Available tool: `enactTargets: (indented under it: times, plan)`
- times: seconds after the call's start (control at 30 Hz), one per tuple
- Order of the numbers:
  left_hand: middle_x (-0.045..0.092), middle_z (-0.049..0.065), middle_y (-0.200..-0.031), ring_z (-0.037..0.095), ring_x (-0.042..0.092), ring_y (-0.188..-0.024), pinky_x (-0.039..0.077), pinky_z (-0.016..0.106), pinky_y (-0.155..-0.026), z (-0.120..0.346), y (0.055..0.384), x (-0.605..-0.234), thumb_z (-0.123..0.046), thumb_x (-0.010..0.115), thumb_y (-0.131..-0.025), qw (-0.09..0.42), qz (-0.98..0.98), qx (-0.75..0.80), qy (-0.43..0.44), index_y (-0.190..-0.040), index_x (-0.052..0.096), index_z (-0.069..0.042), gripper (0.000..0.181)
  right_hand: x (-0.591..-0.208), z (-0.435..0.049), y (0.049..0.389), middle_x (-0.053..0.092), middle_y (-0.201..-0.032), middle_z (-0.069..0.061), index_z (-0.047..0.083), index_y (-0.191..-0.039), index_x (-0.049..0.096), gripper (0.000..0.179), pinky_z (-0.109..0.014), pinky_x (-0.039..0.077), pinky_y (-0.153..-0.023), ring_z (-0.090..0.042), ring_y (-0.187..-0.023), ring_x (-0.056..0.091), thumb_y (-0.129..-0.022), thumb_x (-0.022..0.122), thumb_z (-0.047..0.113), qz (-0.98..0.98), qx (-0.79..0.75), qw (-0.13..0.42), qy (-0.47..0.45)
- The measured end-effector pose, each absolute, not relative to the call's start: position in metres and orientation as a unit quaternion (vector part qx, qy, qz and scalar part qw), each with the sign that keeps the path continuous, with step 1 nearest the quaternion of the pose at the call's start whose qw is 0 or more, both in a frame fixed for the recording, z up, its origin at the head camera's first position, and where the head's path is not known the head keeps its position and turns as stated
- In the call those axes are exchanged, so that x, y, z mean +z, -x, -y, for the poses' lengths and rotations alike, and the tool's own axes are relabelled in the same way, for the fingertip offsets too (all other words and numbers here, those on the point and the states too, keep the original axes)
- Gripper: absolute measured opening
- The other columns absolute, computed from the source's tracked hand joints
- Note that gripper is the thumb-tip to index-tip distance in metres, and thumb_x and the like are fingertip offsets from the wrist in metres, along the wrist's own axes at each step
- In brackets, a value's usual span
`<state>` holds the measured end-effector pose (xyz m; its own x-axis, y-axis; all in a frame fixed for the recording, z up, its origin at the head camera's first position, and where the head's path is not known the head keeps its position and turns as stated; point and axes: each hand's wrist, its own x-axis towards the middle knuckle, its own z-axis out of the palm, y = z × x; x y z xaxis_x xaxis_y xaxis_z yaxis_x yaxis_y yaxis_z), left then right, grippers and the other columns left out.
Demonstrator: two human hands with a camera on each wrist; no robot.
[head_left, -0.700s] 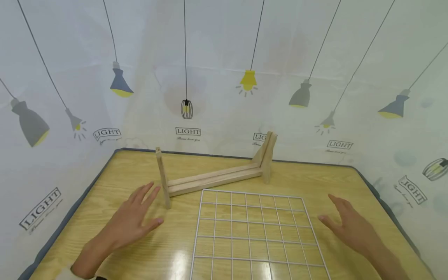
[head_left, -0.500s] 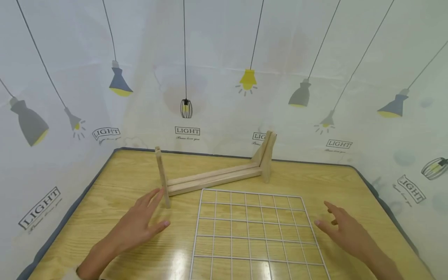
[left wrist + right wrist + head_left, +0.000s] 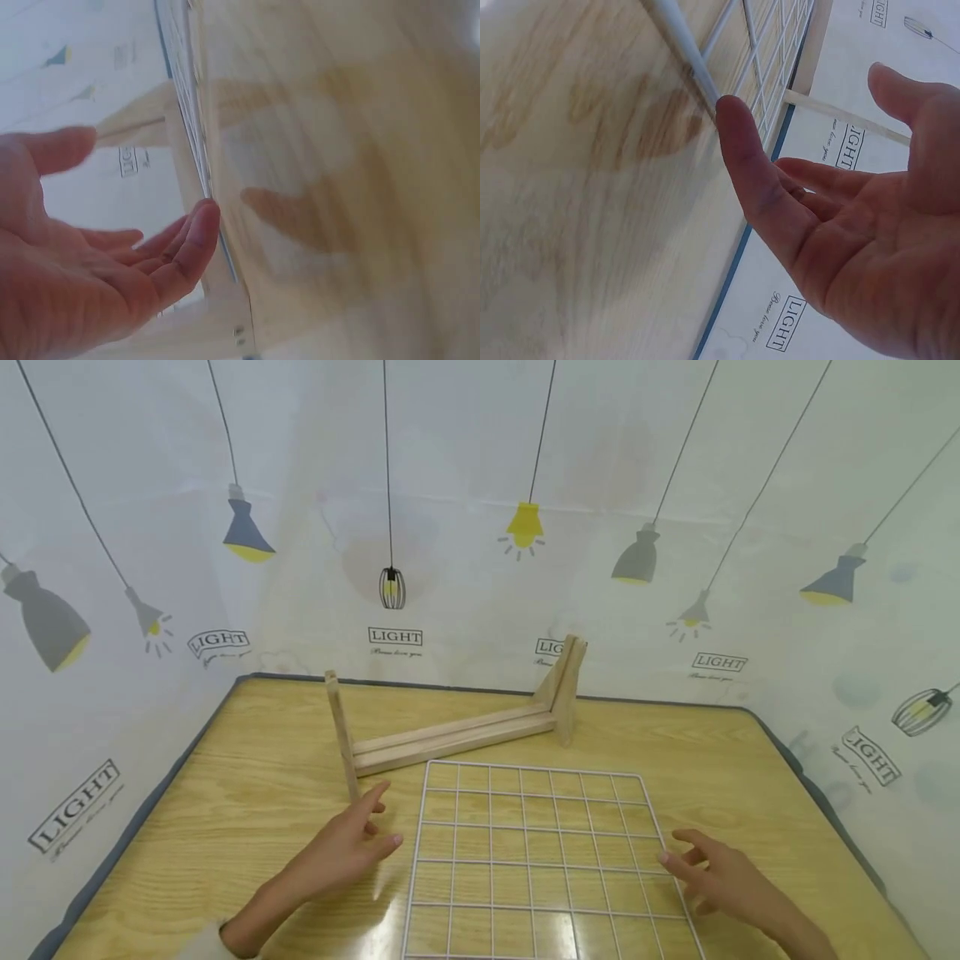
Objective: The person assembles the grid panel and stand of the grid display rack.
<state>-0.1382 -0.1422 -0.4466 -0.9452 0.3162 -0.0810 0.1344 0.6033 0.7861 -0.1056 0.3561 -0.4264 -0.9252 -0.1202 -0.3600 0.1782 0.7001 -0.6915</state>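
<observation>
A white wire grid panel lies flat on the wooden table, its near end cut off by the head view's lower edge. To its left hovers my left hand, thumb and fingers spread apart and nothing between them. My right hand is beside the panel's right edge, fingers loosely bent. In the right wrist view a fingertip of the right hand is close to the white wire; whether it touches is unclear. The left wrist view shows the left hand with a relaxed, empty palm.
Behind the panel stands a wooden frame with a long grooved bar and an upright at each end. Its left upright is just beyond my left hand. A pale wall sheet printed with lamps encloses the table on three sides.
Both hands have moved inward and nearer to the panel's side edges. The left hand came right from beside the frame's left upright. The panel and the frame stay where they were.
</observation>
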Motion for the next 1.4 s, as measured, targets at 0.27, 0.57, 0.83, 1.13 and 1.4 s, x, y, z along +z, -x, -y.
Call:
enactTargets:
  times: [0.27,0.57,0.83,1.13,1.4]
  plan:
    - [0.064,0.021,-0.119,0.031,0.069,-0.092,0.059,0.044,-0.074,0.12,0.137,-0.448,-0.022,0.067,-0.095,0.124,-0.86,0.491,-0.063,-0.15,0.034,0.002,0.068,-0.43,-0.35,0.105,0.063,-0.113,-0.02,-0.011,-0.146,0.032,0.071,-0.038,0.06,-0.063,-0.022,-0.079,0.068,-0.101,0.056,0.038,-0.901,-0.383,0.202,-0.036]
    - [0.067,0.015,-0.105,0.019,0.064,-0.074,0.057,0.036,-0.064,0.109,0.137,-0.451,-0.019,0.063,-0.096,0.159,-0.823,0.542,-0.059,-0.147,0.033,0.007,0.065,-0.433,-0.349,0.106,0.062,-0.114,-0.021,-0.011,-0.145,0.034,0.074,-0.038,0.06,-0.065,-0.022,-0.08,0.067,-0.099,0.059,0.041,-0.9,-0.38,0.205,-0.06]
    - [0.066,0.015,-0.101,0.02,0.065,-0.081,0.058,0.036,-0.069,0.102,0.136,-0.453,-0.015,0.062,-0.094,0.157,-0.817,0.554,-0.041,-0.141,0.039,0.012,0.059,-0.437,-0.351,0.103,0.06,-0.108,-0.016,-0.015,-0.143,0.034,0.077,-0.036,0.06,-0.066,-0.02,-0.08,0.065,-0.094,0.069,0.033,-0.899,-0.387,0.2,-0.052]
    - [0.064,0.016,-0.1,0.019,0.062,-0.08,0.058,0.036,-0.073,0.1,0.135,-0.45,-0.014,0.06,-0.095,0.171,-0.807,0.565,-0.029,-0.141,0.036,0.018,0.061,-0.445,-0.348,0.104,0.059,-0.098,-0.011,-0.018,-0.137,0.04,0.066,-0.033,0.058,-0.063,-0.018,-0.078,0.059,-0.09,0.072,0.016,-0.908,-0.373,0.179,-0.062]
    - [0.06,0.015,-0.096,0.017,0.057,-0.078,0.055,0.03,-0.071,0.102,0.136,-0.451,-0.012,0.054,-0.099,0.198,-0.788,0.582,-0.043,-0.136,0.036,0.025,0.056,-0.447,-0.349,0.104,0.061,-0.096,-0.009,-0.019,-0.134,0.044,0.06,-0.032,0.056,-0.061,-0.018,-0.076,0.058,-0.09,0.071,0.011,-0.913,-0.365,0.174,-0.057]
